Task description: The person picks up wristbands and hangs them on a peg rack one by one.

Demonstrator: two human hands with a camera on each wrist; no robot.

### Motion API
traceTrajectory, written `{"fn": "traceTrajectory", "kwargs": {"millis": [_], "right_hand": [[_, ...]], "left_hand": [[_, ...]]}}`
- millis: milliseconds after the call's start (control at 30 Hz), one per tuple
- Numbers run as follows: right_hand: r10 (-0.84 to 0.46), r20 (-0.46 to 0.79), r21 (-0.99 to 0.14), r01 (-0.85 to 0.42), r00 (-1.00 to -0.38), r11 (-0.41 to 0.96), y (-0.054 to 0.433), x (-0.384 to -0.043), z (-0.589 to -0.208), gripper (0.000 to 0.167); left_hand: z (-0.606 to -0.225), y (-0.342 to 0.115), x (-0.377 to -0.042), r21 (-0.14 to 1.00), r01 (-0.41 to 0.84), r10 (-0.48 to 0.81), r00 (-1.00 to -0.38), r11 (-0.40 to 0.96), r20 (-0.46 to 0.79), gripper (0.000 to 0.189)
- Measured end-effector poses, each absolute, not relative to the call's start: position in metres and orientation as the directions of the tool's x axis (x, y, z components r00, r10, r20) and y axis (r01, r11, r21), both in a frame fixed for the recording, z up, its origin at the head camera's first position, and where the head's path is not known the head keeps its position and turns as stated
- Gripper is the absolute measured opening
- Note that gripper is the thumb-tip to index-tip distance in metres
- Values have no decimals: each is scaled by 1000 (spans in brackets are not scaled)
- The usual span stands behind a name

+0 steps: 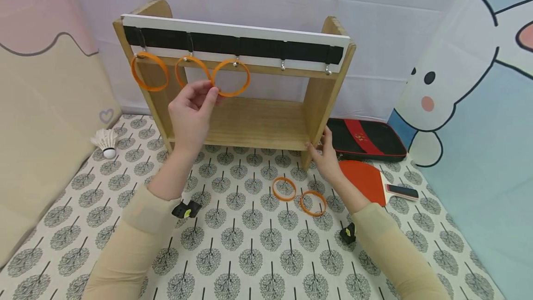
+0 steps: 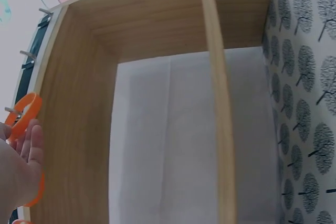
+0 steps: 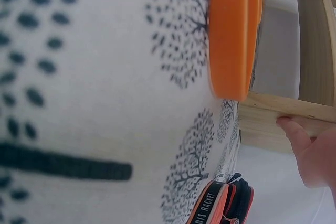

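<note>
My left hand [image 1: 193,110] pinches an orange ring [image 1: 231,78] at its left edge, the ring lying at the third hook of a wooden shelf [image 1: 258,124]. Two more orange rings, the far-left one [image 1: 150,72] and the second one [image 1: 192,61], hang from hooks to its left. In the left wrist view the fingers of the left hand [image 2: 21,166] are at the ring [image 2: 26,116]. My right hand [image 1: 326,159] grips the shelf's lower right side; the right wrist view shows that hand [image 3: 315,150] with its thumb against the wood.
Two orange rings [image 1: 284,189] [image 1: 313,203] lie on the tree-print cloth [image 1: 250,244]. Two bare hooks, one of them the end hook [image 1: 328,69], are at the right. A red paddle [image 1: 362,182], a black-red case [image 1: 366,139] and a shuttlecock [image 1: 106,142] lie around the shelf.
</note>
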State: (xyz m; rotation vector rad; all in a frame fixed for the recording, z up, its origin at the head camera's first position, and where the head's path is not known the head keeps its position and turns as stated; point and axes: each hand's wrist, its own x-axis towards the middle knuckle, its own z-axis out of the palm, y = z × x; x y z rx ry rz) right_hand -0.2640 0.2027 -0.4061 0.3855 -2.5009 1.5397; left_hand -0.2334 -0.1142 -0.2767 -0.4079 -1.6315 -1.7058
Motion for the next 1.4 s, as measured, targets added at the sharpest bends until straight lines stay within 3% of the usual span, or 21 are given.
{"fn": "traceTrajectory", "kwargs": {"millis": [200,433,767,933,1133,1400], "right_hand": [[-138,292,-850,-323,-946,417,194,-246,-384,70],[-146,269,-856,-306,-952,416,192,-243,-378,69],[-149,274,-859,-312,-950,406,193,-246,-381,69],[-148,269,-858,-306,-952,412,193,-244,-380,69],[-135,265,-855,-298,-955,425,192,-243,-380,70],[-136,264,-863,-297,-955,408,193,-244,-381,69]], "left_hand": [[-286,-114,-233,751,657,-265,-714,63,648,18],[-288,-112,-216,723,675,-233,-687,144,688,24],[-320,-86,-205,567,750,112,-631,340,767,30],[-341,-69,-199,530,744,335,-661,407,671,39],[-365,-52,-198,450,768,600,-638,455,483,42],[-396,-42,-213,399,777,775,-595,487,212,46]]}}
